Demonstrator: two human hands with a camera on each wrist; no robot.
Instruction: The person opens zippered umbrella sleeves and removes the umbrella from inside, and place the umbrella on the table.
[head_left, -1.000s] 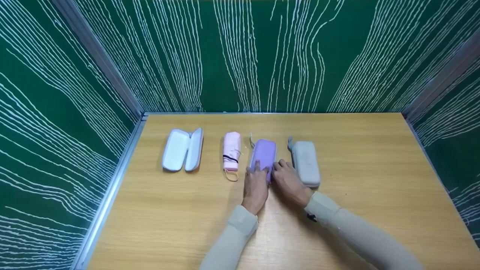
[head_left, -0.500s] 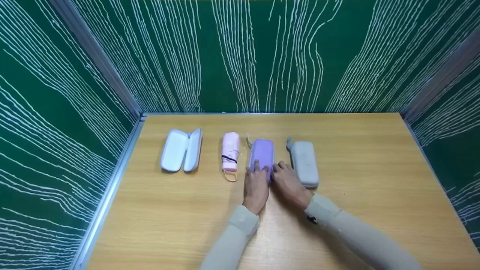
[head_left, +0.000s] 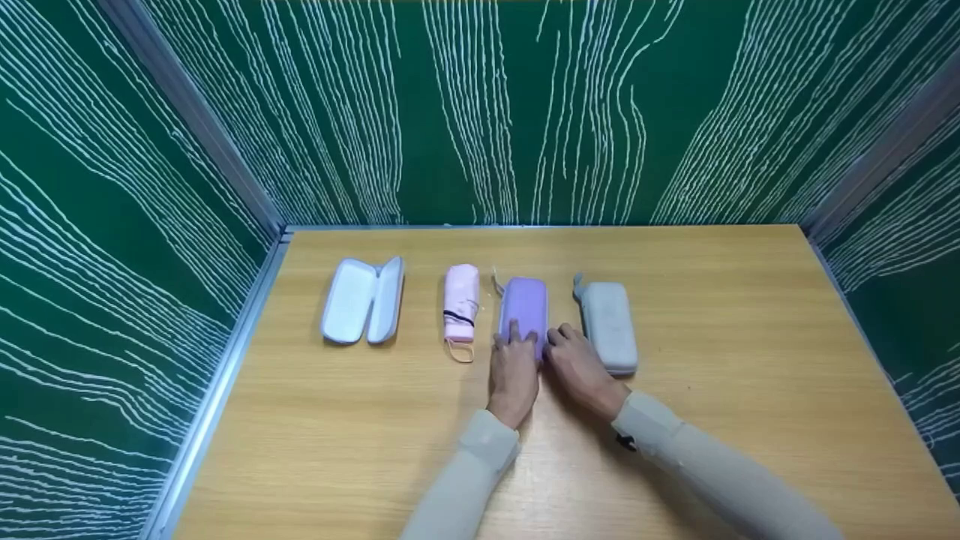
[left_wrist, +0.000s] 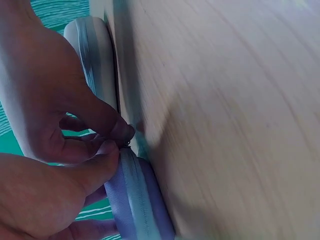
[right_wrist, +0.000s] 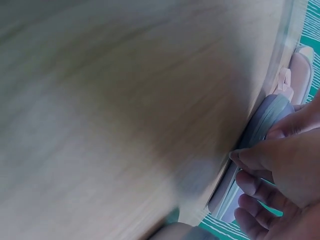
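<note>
A purple zippered glasses case (head_left: 524, 301) lies lengthwise on the table. My left hand (head_left: 514, 379) grips its near end, fingers spread over the top and thumb by the zipper. At the same near end, my right hand (head_left: 583, 371) pinches the zipper pull between thumb and index finger, seen best in the left wrist view. The zipper band (left_wrist: 137, 192) looks closed along the visible side. Just right of my right hand lies a grey zippered glasses case (head_left: 613, 330) with a loop at its far corner.
Left of the purple case lies a folded pink umbrella (head_left: 460, 292) with a dark band and a wrist loop. Further left, a hard glasses case (head_left: 349, 304) sits with its lid up and white lining showing. Green patterned walls enclose the wooden table (head_left: 337, 450).
Both hands stay at the purple case's near end with only slight finger shifts. The whole scene shifted slightly left in the head view between the first two frames.
</note>
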